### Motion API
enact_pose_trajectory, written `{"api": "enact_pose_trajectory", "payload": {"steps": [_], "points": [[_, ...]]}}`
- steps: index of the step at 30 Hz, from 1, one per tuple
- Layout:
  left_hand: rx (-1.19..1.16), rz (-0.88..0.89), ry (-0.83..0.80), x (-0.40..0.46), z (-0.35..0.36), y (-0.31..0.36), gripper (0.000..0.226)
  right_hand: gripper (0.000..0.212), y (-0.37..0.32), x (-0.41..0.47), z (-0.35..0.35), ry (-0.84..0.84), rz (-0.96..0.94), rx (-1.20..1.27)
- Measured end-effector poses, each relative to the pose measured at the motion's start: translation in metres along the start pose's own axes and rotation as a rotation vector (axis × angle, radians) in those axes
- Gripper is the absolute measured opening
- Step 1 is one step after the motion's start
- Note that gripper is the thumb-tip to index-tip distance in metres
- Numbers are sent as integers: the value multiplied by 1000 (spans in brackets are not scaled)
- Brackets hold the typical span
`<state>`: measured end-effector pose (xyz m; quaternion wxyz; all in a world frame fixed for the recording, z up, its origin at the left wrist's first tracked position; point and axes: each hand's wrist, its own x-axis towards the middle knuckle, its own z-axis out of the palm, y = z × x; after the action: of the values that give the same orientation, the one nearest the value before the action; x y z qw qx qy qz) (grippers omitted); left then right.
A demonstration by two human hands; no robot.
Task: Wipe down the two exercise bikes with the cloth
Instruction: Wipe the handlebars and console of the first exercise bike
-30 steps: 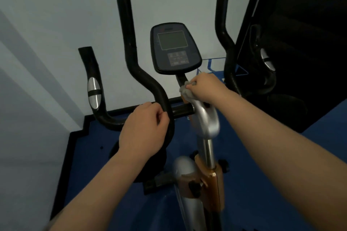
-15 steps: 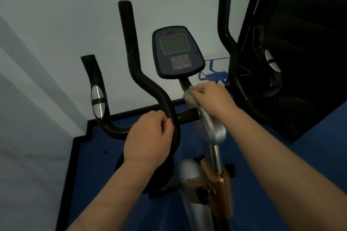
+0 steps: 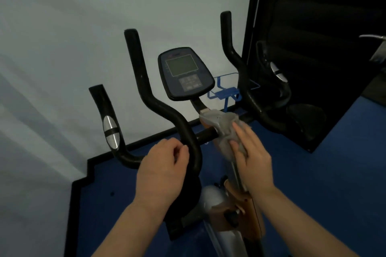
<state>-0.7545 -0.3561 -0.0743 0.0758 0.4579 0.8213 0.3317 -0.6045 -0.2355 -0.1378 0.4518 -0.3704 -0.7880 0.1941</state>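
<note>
An exercise bike stands before me with black handlebars (image 3: 146,98), a dark console (image 3: 184,73) and a silver stem (image 3: 211,119) above an orange and silver frame (image 3: 248,213). My left hand (image 3: 163,171) grips the left handlebar where it bends down to the crossbar. My right hand (image 3: 252,154) presses a grey cloth (image 3: 231,129) against the stem just below the console, fingers fairly straight over the cloth. A part of a second machine (image 3: 376,50) shows at the far right edge.
A pale wall fills the left and back. A blue floor (image 3: 338,162) with black edging lies below. A dark panel (image 3: 313,27) stands at the right behind the right handlebar. A blue wire rack (image 3: 225,89) sits behind the console.
My right hand has slid the cloth down the stem from just under the console toward me. The view has tilted down and back. My left hand keeps its grip on the handlebar.
</note>
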Motion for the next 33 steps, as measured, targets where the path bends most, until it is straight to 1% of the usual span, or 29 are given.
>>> {"api": "enact_pose_trajectory", "payload": {"steps": [2,4,6,7,8,10,12,13,15,17,19,21,23,25,27,29,33], "points": [[41,3,-16,-8,-8,-10,21,40,-4,12,1,-1,130,45],[24,-1,-20,-14,-11,-19,21,38,-18,20,3,21,236,96],[-99,-18,-21,-20,-10,-26,22,32,-41,13,3,94,242,242],[-186,-35,-17,-24,-9,-29,23,29,-54,5,3,100,241,333],[-265,-46,-11,-27,-8,-31,24,27,-67,-5,4,72,260,432],[-378,-53,-18,-28,-7,-34,27,26,-91,-22,13,-44,353,634],[-475,-66,-24,-27,-7,-35,31,25,-102,-41,21,-147,402,693],[-517,-75,-26,-27,-7,-36,32,28,-105,-52,22,-140,383,661],[-579,-107,-40,-30,-5,-39,30,36,-107,-74,18,-62,298,558],[-609,-130,-47,-36,-2,-44,31,42,-108,-87,11,-23,247,482],[-671,-121,-49,-41,-1,-49,32,40,-107,-79,6,-54,269,428],[-831,-112,-87,-44,-3,-52,34,33,-107,-53,9,-128,321,402],[-927,-82,-132,-43,-6,-56,36,29,-112,-33,16,-128,369,393],[-945,-36,-160,-41,-6,-61,37,29,-119,-43,24,-32,357,367],[-958,-7,-182,-40,-5,-64,35,33,-119,-73,24,42,276,304],[-946,14,-189,-41,-3,-66,34,35,-116,-93,18,47,227,238],[-901,35,-179,-40,1,-68,34,30,-120,-58,18,23,246,142]]}}
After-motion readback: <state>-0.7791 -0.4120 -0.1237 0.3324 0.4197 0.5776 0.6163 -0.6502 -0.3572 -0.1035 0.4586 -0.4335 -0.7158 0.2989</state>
